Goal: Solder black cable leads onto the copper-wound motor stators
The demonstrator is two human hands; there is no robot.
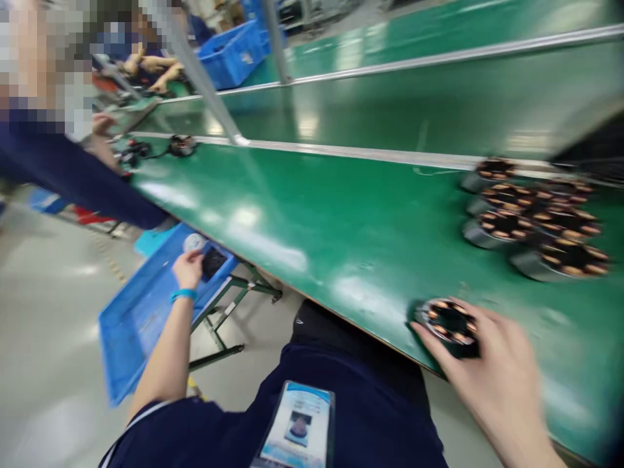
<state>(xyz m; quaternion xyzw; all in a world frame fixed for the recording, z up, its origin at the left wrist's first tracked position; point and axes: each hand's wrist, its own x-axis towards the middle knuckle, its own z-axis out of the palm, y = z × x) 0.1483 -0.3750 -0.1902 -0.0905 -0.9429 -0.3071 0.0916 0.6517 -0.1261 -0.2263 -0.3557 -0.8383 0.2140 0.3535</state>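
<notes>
I see my right hand [492, 370] spread, touching a copper-wound stator [448, 322] at the green worktop's [341, 234] near edge, while my left hand [189, 269] pinches a pale disc [194, 242] over the blue tray [141, 325] holding a dark block [213, 262].

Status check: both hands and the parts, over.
Right hand clasps round copper-wound stator at green belt edge. Left hand touches small pale round disc over blue plastic tray. More stators beyond, apart.

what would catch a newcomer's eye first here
The long green belt runs across the view, with a cluster of copper-wound stators at its right. Near the belt's front edge the right hand grips a lone stator, while the left hand holds a pale round part over a blue tray at lower left.
</notes>
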